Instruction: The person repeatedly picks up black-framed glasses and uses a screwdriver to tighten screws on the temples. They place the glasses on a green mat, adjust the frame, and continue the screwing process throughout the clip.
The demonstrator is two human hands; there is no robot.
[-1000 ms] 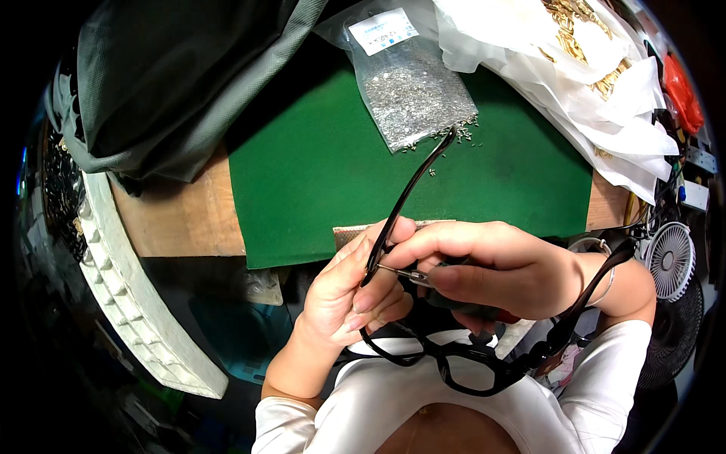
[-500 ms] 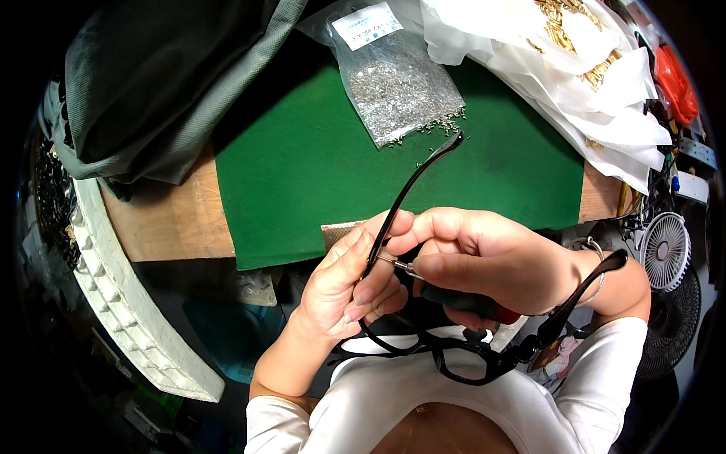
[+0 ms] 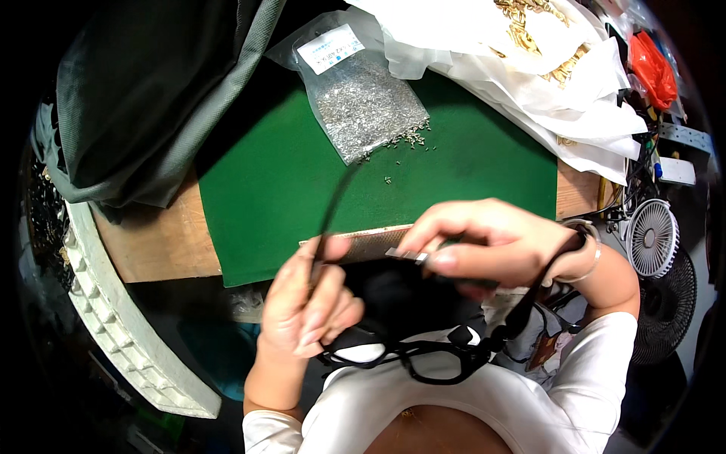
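My left hand (image 3: 306,314) is closed around one temple of black-framed glasses (image 3: 399,350); the temple sticks up past my fingers, blurred. The lens part hangs low against my white shirt, and the other temple reaches toward my right wrist. In my right hand (image 3: 495,246) is a screwdriver (image 3: 414,256), its metal shaft pointing left and smeared by motion. My fingers and shadow mostly hide its dark handle. The shaft stands apart from the glasses. Beyond my hands, a clear plastic bag (image 3: 370,102) of tiny silver screws lies on a green mat (image 3: 280,204), several screws spilled beside it.
A narrow meshed strip (image 3: 370,244) lies along the mat's near edge. White wrapping (image 3: 469,83) with gold-coloured pieces (image 3: 525,26) covers the back right. Dark fabric (image 3: 144,98) fills the back left, above a curved white foam piece (image 3: 144,340). Fans (image 3: 652,238) stand at the right.
My hands have drawn apart, the left moving left with the glasses' temple. The screwdriver tip has come away from the glasses. The whole view has shifted a little.
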